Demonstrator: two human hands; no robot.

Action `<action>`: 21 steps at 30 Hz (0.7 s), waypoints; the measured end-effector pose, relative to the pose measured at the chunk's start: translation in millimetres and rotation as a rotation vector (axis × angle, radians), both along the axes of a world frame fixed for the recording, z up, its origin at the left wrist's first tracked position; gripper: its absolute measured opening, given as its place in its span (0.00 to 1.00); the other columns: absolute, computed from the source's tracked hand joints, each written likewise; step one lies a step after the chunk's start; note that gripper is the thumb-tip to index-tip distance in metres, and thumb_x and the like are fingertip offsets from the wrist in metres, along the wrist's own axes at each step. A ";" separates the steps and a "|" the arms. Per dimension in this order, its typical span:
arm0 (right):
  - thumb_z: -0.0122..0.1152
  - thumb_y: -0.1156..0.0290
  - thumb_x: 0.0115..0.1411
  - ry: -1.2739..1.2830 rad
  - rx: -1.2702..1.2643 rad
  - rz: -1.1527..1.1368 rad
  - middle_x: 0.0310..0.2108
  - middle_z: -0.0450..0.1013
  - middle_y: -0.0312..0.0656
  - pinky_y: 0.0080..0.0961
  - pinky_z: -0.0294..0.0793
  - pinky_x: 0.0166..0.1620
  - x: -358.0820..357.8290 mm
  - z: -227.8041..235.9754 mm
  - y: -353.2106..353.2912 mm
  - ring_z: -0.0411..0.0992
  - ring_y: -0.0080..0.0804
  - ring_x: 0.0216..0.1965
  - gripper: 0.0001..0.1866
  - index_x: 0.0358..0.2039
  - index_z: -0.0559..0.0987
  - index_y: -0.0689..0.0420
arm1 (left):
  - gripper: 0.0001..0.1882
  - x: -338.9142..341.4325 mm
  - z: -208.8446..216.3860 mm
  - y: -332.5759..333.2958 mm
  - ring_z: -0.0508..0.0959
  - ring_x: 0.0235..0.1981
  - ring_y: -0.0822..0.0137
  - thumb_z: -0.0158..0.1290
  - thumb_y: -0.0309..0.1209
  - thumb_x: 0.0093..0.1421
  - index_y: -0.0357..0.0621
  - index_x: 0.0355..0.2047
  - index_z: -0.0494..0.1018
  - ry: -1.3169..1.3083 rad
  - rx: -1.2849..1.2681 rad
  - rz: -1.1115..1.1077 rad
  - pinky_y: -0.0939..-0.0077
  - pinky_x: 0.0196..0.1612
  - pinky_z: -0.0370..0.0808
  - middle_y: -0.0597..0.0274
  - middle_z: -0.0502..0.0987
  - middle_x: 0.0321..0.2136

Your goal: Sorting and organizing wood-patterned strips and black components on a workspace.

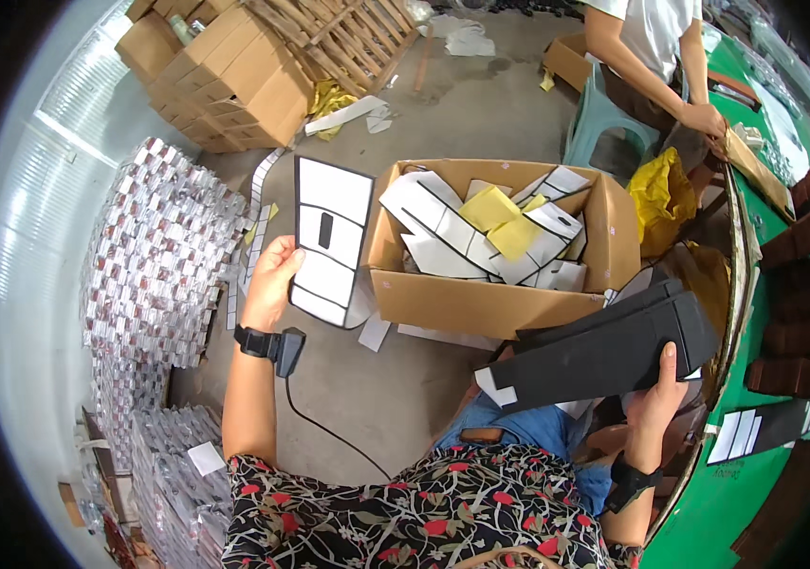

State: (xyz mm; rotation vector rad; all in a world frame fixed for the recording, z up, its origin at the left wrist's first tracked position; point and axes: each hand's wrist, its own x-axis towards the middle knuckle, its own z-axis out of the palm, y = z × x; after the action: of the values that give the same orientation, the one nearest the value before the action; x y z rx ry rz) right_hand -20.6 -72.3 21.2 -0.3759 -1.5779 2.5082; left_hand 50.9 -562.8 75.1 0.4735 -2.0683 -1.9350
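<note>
My left hand (274, 277) pinches the lower left edge of a white sheet with black border lines (335, 204) and a dark slot in its middle. The sheet is held up left of an open cardboard box (490, 302). Over my lap, my right hand (656, 394) is closed on a stack of long black panels (595, 365), thumb on top. White shows at the stack's left end. Inside the box lie white strips with black lines (438, 223) and yellow paper pieces (511, 232). The fingers under the black stack are hidden.
Bundles of wrapped pieces (154, 247) are piled at left. Cardboard cartons (225, 81) and a wooden pallet (348, 38) stand behind. A green table (746, 484) runs along the right, with a yellow sack (663, 204) beside it. Another person (647, 47) works near a stool (604, 119).
</note>
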 end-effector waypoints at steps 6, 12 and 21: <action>0.57 0.68 0.57 0.060 0.127 0.020 0.42 0.69 0.43 0.24 0.65 0.48 3.4 7.6 -8.6 0.68 0.29 0.42 0.20 0.46 0.68 0.67 | 0.11 -26.8 21.3 70.5 0.73 0.34 0.76 0.48 0.24 0.58 0.37 0.41 0.66 0.101 0.091 -0.043 0.82 0.40 0.70 0.63 0.74 0.33; 0.59 0.72 0.55 0.142 0.345 0.023 0.41 0.70 0.41 0.22 0.64 0.48 9.6 19.8 -21.8 0.67 0.27 0.42 0.18 0.43 0.71 0.68 | 0.10 -84.6 33.9 157.0 0.68 0.28 0.81 0.50 0.23 0.55 0.42 0.38 0.66 0.097 0.093 -0.224 0.86 0.32 0.65 0.69 0.71 0.28; 0.61 0.67 0.54 0.236 0.395 0.148 0.34 0.72 0.39 0.22 0.67 0.41 10.0 35.1 -33.5 0.68 0.26 0.36 0.15 0.37 0.73 0.66 | 0.06 -108.9 33.1 264.1 0.62 0.24 0.86 0.44 0.20 0.57 0.41 0.34 0.67 0.339 -0.340 -0.619 0.91 0.27 0.62 0.74 0.66 0.27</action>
State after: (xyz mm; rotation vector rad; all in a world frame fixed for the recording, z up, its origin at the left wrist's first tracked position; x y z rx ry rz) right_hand -10.6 -105.8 56.3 0.0876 -1.9963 2.1588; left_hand -58.0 -298.7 108.2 -0.5929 -2.4023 -1.7072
